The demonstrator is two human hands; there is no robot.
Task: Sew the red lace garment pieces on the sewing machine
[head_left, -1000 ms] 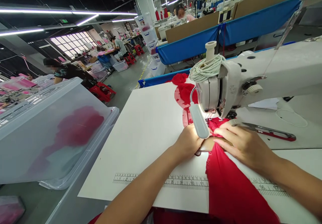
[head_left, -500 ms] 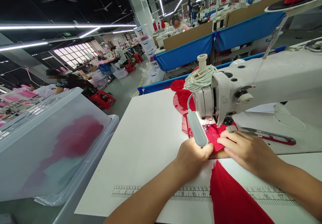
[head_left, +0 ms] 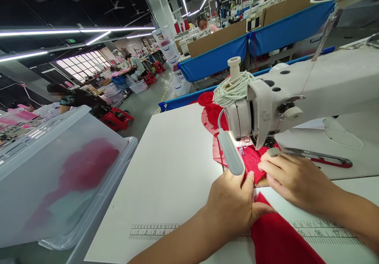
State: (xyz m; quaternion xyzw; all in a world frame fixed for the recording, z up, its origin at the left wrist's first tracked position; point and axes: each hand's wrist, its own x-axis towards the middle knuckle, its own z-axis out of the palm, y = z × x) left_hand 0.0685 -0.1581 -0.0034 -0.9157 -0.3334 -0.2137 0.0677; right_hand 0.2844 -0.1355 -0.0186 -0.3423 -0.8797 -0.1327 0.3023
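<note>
Left hand [head_left: 232, 202] lower; thumb [head_left: 264, 208] over red cloth [head_left: 281, 240]

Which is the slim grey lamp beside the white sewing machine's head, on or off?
On: the lamp brightly lights the red textured cloth nearby.

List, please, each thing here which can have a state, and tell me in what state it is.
Lamp: lit
Sewing machine: running or stopped, cannot tell
Left hand: thumb spread over the lower red cloth
Right hand: fingertips at the upper red fabric
Upper red fabric: partly beneath the machine's head
Lower red cloth: extends toward the person
Cord: coiled
Clear bin: red contents showing through
Ceiling lights: lit
</note>
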